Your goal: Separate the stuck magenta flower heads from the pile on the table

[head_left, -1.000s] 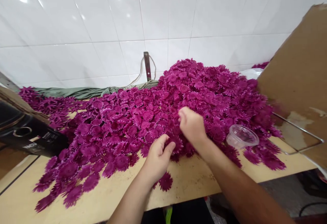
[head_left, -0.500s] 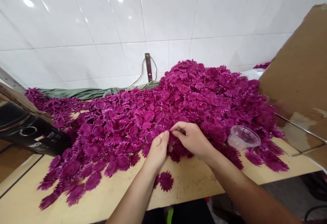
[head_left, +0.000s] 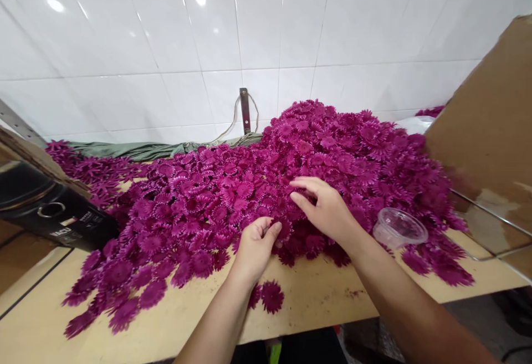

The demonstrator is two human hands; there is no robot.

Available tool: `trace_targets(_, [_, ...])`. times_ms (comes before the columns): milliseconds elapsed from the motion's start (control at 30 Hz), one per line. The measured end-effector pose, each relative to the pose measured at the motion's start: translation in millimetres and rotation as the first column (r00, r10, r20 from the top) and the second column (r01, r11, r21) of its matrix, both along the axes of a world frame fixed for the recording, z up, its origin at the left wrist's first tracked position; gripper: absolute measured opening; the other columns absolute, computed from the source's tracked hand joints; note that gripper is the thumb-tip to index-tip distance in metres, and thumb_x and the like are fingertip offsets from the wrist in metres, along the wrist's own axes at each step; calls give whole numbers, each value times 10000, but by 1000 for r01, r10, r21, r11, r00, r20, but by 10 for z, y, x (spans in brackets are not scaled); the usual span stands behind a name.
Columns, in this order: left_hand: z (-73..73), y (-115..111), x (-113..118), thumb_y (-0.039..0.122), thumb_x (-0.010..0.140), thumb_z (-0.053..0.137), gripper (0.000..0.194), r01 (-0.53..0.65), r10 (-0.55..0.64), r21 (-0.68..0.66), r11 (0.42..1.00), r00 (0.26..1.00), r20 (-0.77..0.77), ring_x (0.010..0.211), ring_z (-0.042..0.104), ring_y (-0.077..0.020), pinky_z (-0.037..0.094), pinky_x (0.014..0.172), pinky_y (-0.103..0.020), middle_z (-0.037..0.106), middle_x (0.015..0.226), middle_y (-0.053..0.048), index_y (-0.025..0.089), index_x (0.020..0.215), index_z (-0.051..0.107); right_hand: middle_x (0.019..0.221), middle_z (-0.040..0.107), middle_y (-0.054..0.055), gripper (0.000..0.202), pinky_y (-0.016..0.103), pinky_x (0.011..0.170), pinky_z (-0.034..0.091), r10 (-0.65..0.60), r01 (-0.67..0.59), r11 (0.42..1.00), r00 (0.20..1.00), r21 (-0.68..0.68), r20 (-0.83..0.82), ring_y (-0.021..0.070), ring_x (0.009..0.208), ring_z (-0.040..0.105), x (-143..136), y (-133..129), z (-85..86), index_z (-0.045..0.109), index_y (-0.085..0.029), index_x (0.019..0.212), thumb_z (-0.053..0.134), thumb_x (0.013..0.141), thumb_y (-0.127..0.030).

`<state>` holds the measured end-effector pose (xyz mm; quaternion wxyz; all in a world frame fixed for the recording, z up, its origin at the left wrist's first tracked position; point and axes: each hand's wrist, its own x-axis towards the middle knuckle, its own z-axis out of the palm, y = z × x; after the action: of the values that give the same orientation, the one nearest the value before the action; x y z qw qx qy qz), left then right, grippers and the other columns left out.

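Observation:
My left hand [head_left: 255,245] is over the front edge of a big heap of magenta flower heads [head_left: 233,186]. Its fingers curl in and its thumb presses toward the index finger, apparently on a flower head [head_left: 285,231] at the thumb tip; the exact contact is partly hidden. To the right and slightly higher, my right hand [head_left: 322,206] is open over the heap, thumb and fingers apart with nothing visible between them. A single dark magenta flower [head_left: 272,296] lies on the wooden tabletop [head_left: 307,292] beside my left forearm, with another partly behind the arm.
A clear plastic tub [head_left: 399,228] stands among flowers at the right. A black cylinder [head_left: 54,209] leans at the left. A cardboard box [head_left: 486,126] borders the right side. Green cloth [head_left: 153,150] lies along the tiled wall [head_left: 257,31], below a metal bracket [head_left: 245,110].
My hands were together, fingertips meeting at the heap's front. Now they are apart: my right hand has moved up and right and opened, while my left hand has shifted slightly down.

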<state>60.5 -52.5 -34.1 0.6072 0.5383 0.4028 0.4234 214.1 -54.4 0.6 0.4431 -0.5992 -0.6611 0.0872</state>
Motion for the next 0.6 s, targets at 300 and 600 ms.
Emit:
trace_targets(300, [-121,20,43,598,662,534,444,-39,39,-8,999,999,2,482,338,-76,277,478,-212,402,503,65,177,572,429,759,657,15,111,255,655,446,181,-194,964,979,-183,-89,139,693,595,-301,-268,-166,605,-200,790,500,779,-165])
trace_targets(600, [-2,-120,31,429,689,554,304,30,-17,110,994,993,-115,503,341,-88,280,506,-218,386,511,68,196,589,386,665,607,58,200,294,627,402,-284,284,958,939,30,193,185,626,556,-150,164,-60,552,-184,705,385,815,-185])
